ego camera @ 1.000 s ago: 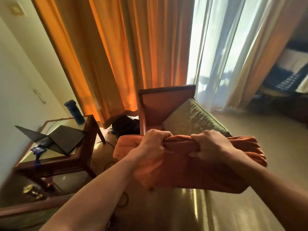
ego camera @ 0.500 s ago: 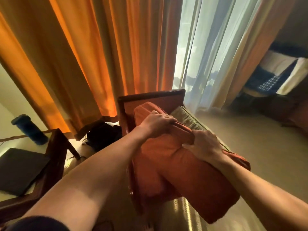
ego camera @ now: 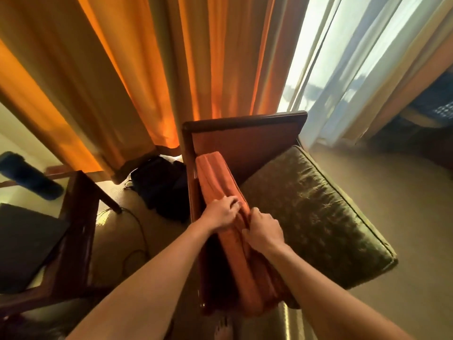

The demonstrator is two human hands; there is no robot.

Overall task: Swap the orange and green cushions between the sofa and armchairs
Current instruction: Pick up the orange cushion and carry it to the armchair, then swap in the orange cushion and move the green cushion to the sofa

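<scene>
1. Standing on edge, the orange cushion (ego camera: pixel 221 192) leans against the armchair (ego camera: pixel 245 143) side, beside the green seat cushion (ego camera: pixel 306 217).
2. Risk: it may topple onto the seat or slump if released before it is wedged upright.
3. Left hand (ego camera: pixel 219 213) and right hand (ego camera: pixel 263 230) pinch its top edge mid-length; fingers are clenched on fabric, apparently gathering a fold.
4. A dark bag (ego camera: pixel 161 187) lies on the floor just beside.

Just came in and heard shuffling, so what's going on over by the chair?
A person is fitting an orange cushion into the armchair. Both the left hand and right hand grip its top edge, standing it on edge against the chair's side, beside the green seat cushion.
</scene>
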